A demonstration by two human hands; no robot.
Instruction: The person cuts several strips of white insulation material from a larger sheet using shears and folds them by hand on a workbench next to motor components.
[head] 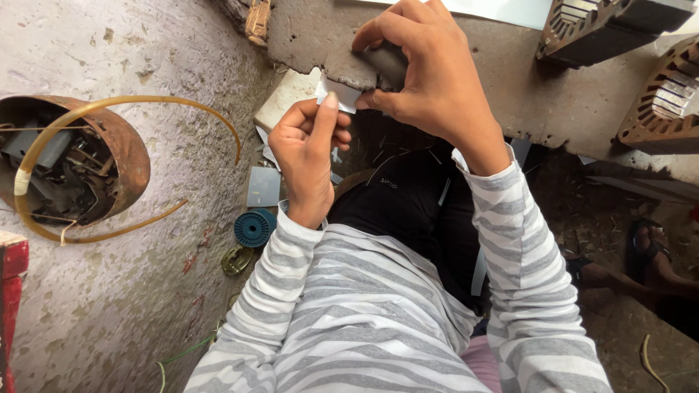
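Carefully, we pinch the small white paper strip (336, 93) between the thumb and curled fingers of our left hand (309, 149), while our right hand (426, 69) presses down with bent fingertips on a dark flat block (386, 62) at the edge of the rough stone slab (510, 87). The strip sits just below the slab's chipped corner, between the two hands and touching both. Its long axis seems to run roughly left to right and slightly downward toward the right hand, its free end tucked under the right fingers; how far it reaches there is hidden. To do this well, we judge it best to keep the strip flat and taut, hold the block steady, and crease along one straight line without letting the paper skew.
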